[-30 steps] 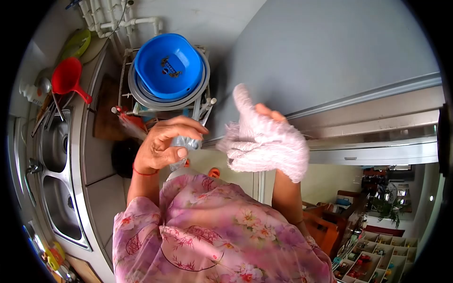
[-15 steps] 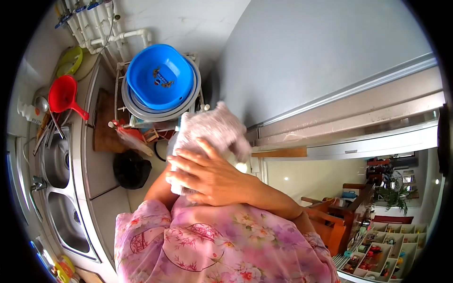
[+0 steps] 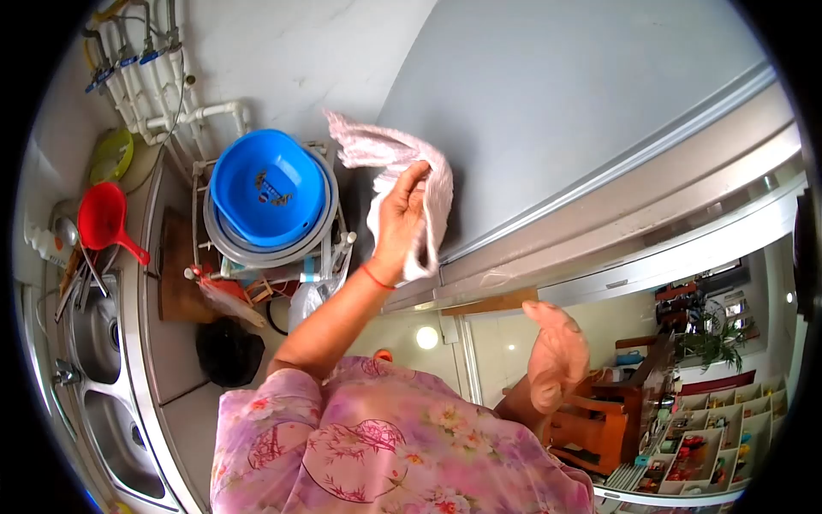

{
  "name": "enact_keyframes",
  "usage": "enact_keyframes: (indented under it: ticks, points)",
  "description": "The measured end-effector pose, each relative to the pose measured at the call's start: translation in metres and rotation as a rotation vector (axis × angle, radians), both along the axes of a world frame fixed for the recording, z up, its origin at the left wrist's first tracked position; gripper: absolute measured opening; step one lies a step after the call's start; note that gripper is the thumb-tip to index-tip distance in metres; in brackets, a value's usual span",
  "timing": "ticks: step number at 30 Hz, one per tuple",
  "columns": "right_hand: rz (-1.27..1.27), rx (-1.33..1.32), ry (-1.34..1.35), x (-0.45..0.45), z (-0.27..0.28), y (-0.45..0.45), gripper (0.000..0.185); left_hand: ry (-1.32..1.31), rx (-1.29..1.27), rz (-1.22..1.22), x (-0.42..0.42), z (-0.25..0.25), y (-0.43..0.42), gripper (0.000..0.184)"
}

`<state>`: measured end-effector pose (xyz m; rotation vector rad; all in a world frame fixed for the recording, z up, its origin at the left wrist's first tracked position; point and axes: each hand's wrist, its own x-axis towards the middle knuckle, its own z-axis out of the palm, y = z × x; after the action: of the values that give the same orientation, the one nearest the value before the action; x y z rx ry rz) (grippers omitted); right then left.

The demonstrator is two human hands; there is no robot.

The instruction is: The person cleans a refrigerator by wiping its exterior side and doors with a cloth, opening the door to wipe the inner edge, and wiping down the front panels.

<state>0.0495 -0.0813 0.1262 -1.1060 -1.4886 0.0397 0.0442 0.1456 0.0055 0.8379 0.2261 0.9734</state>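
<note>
A pale pink, fluffy cloth (image 3: 438, 193) is folded over in my left hand (image 3: 401, 218). That hand, with a red string round its wrist, reaches up and forward and grips the cloth with the thumb on top. Behind the cloth rises a large flat grey panel (image 3: 582, 111); whether the cloth touches it I cannot tell. My right hand (image 3: 558, 355) is held up at the right, apart from the cloth, its fingers stretched and its palm bare.
Left of the cloth, a blue basin (image 3: 268, 188) sits in larger basins on a white rack (image 3: 199, 244). A double sink (image 3: 120, 437), a red ladle-shaped scoop (image 3: 103, 216) and a black bag (image 3: 229, 351) are at the left. Wooden furniture (image 3: 595, 424) and a compartmented shelf (image 3: 706, 454) stand at the right.
The cloth has moved from against my chest up and forward towards the grey panel in my left hand. My right hand has come off the cloth and swung right.
</note>
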Motion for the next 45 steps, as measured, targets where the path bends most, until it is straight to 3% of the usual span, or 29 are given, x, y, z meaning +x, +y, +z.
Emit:
enact_keyframes:
  ticks: [1,2,3,4,6,9,10,13,15,17,19,21,22,28,31,34,41,45]
  points:
    - [-0.002,0.083,-0.012,0.004,-0.003,0.001,0.073,-0.048,-0.101,0.006,0.016,0.005,-0.007,0.039]
    - [-0.075,0.113,0.035,0.002,-0.007,0.004,0.071,0.036,0.076,0.044,0.024,0.007,-0.025,0.041]
    - [-0.164,0.145,0.045,0.001,-0.010,0.009,0.071,0.097,0.231,0.350,0.043,0.003,-0.042,0.030]
    - [-0.250,0.176,0.056,0.001,-0.014,0.014,0.070,0.173,0.450,0.457,0.050,-0.004,-0.044,0.022]
    - [-0.442,0.223,0.013,0.006,-0.016,0.020,0.069,0.154,0.589,0.514,0.056,-0.011,-0.044,0.004]
    - [-0.699,0.447,-0.070,0.025,-0.018,0.019,0.065,0.426,0.879,0.397,0.041,-0.034,-0.023,0.008]
    - [-0.798,0.448,-0.059,0.026,-0.013,0.019,0.064,0.551,0.930,0.506,0.046,-0.041,-0.020,0.021]
    - [-0.972,0.472,-0.073,0.043,-0.008,0.036,0.074,0.974,1.021,0.390,0.140,-0.251,0.002,0.040]
    - [-1.055,0.268,-0.075,0.053,-0.022,0.041,0.079,1.026,0.859,-0.300,0.086,-0.190,0.007,0.053]
    - [-1.178,0.164,-0.199,0.064,-0.040,0.051,0.086,0.980,0.843,-0.195,0.078,-0.195,0.003,0.057]
    - [-1.156,0.197,-0.177,0.068,-0.048,0.061,0.089,0.769,0.372,-0.239,0.073,-0.184,-0.009,0.061]
    - [-1.158,0.218,-0.162,0.068,-0.050,0.065,0.092,0.820,0.734,-0.289,0.065,-0.165,-0.020,0.062]
    - [-1.165,0.225,-0.161,0.067,-0.049,0.067,0.093,0.751,0.849,-0.064,0.062,-0.156,-0.029,0.063]
    - [-1.224,0.204,-0.175,0.065,-0.049,0.067,0.093,0.145,0.978,0.208,0.068,0.018,-0.035,0.065]
    - [-1.162,0.243,-0.235,0.074,-0.051,0.064,0.086,0.004,0.928,0.317,0.063,0.062,-0.029,0.064]
    - [-1.195,0.263,-0.267,0.076,-0.057,0.061,0.082,0.035,0.846,0.323,0.050,0.053,-0.028,0.063]
    - [-1.191,0.239,-0.278,0.070,-0.050,0.062,0.080,0.220,0.600,0.223,0.025,-0.021,-0.034,0.061]
    - [-1.225,0.228,-0.277,0.073,-0.055,0.060,0.079,0.248,0.500,0.222,0.019,-0.025,-0.019,0.060]
